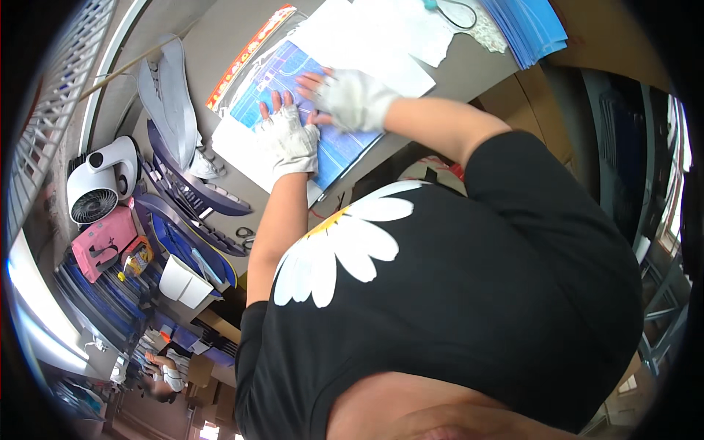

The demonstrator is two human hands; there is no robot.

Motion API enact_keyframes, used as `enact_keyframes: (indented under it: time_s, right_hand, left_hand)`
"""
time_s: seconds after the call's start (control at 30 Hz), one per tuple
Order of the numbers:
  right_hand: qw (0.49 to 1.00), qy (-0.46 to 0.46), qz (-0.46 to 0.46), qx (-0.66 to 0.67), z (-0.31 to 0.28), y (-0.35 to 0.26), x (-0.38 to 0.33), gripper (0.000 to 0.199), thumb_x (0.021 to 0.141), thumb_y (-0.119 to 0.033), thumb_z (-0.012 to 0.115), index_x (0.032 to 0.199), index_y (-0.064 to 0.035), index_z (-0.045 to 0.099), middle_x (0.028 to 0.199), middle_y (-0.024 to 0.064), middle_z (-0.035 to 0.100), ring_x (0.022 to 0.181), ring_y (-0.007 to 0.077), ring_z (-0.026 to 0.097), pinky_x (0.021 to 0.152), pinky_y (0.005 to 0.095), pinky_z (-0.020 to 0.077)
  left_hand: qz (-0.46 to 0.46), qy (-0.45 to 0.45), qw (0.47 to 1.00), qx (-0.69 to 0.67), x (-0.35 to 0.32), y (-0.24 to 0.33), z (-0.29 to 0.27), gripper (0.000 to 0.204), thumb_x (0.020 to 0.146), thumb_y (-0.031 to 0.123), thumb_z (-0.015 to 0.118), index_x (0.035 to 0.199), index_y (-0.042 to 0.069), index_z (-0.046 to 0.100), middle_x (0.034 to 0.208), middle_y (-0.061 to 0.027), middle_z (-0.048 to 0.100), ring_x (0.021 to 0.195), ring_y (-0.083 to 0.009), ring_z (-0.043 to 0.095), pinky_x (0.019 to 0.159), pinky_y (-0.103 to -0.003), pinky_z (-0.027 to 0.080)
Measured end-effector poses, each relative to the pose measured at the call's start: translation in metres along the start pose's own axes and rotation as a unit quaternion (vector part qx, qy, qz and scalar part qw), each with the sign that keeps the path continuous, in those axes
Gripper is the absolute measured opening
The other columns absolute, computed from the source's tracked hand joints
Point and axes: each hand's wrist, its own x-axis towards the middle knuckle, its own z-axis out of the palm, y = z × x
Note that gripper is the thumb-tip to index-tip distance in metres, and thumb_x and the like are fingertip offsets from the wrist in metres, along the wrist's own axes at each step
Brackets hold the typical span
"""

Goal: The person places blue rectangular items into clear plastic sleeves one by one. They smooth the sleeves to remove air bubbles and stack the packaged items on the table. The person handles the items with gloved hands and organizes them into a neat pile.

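A blue printed sheet (339,158) lies on white paper (246,150) on the grey table. My left hand (288,143), in a white fingerless glove, rests flat on the sheet with its fingers spread. Close beside it, my right hand (352,101), gloved the same way, reaches across the sheet's upper right part with fingers stretched out, slightly blurred. Neither hand grips anything. Along the sheet's far left side runs a red and yellow printed strip (249,55). More white sheets (359,37) spread out beyond my right hand.
Blue folders (524,29) are stacked at the far right. Left of my hands lie grey curved pieces (170,95) and dark purple curved pieces (194,183). A white fan (99,180), a pink bag (106,242) and a wire rack (55,95) stand farther left. Another person (172,374) is at lower left.
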Motion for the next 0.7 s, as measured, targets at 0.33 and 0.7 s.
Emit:
enact_keyframes:
  time_s: [0.33, 0.7]
  right_hand:
    - [0.988, -0.114, 0.063, -0.087, -0.029, -0.003, -0.017, 0.067, 0.098, -0.048, 0.046, 0.151, -0.0082, 0.037, 0.16, 0.0127, 0.03, 0.149, 0.0257, 0.028, 0.118, 0.0536, 0.0237]
    - [0.991, 0.061, 0.067, -0.095, 0.005, 0.081, 0.144, 0.065, 0.097, -0.052, 0.047, 0.15, -0.014, 0.04, 0.159, 0.0105, 0.034, 0.147, 0.0258, 0.032, 0.118, 0.051, 0.0246]
  left_hand:
    - [0.002, 0.005, 1.0, 0.01, 0.006, 0.015, -0.017, 0.069, 0.087, 0.046, 0.067, 0.144, 0.01, 0.05, 0.154, -0.0129, 0.042, 0.145, -0.0392, 0.031, 0.114, -0.052, 0.029]
    - [-0.008, -0.024, 1.0, 0.005, 0.017, 0.011, -0.017, 0.074, 0.085, 0.046, 0.069, 0.145, 0.008, 0.049, 0.154, -0.0142, 0.041, 0.146, -0.04, 0.029, 0.116, -0.052, 0.024]
